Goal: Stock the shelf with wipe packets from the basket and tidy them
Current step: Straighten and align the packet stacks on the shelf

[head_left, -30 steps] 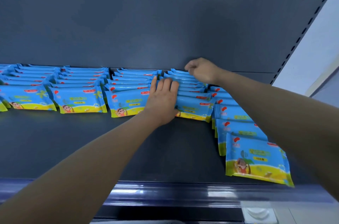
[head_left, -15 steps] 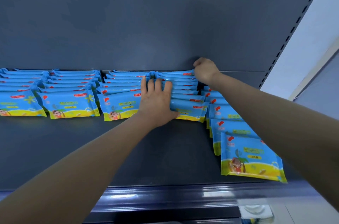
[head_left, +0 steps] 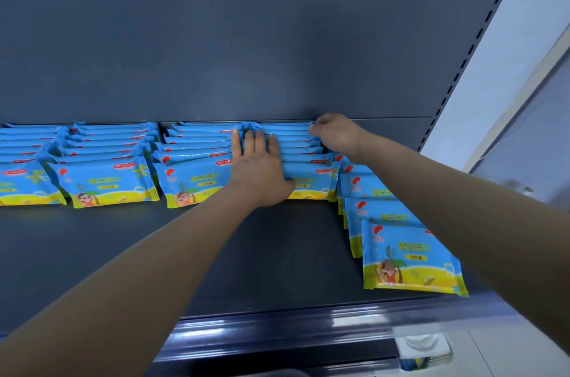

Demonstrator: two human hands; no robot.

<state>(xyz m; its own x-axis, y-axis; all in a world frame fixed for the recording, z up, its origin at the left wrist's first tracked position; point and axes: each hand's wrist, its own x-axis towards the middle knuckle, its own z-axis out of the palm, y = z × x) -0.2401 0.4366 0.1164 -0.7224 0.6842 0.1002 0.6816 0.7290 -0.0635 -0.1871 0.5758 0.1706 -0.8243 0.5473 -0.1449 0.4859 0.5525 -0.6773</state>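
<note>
Both hands on one row of blue-and-yellow plastic wipe packets (head_left: 311,180), far back on dark grey metal shelf (head_left: 246,253).

Left hand (head_left: 259,167) flat across tops of overlapped row, fingers straight and close together, pressing down. Right hand (head_left: 336,133) at rear, fingers curled round right end of rearmost packet (head_left: 283,126), close against dark grey back panel (head_left: 277,37). Matching overlapped rows (head_left: 108,182) alongside to left. One further row just right, running forward under right forearm, its front packet (head_left: 410,256) near shelf's front lip.
</note>
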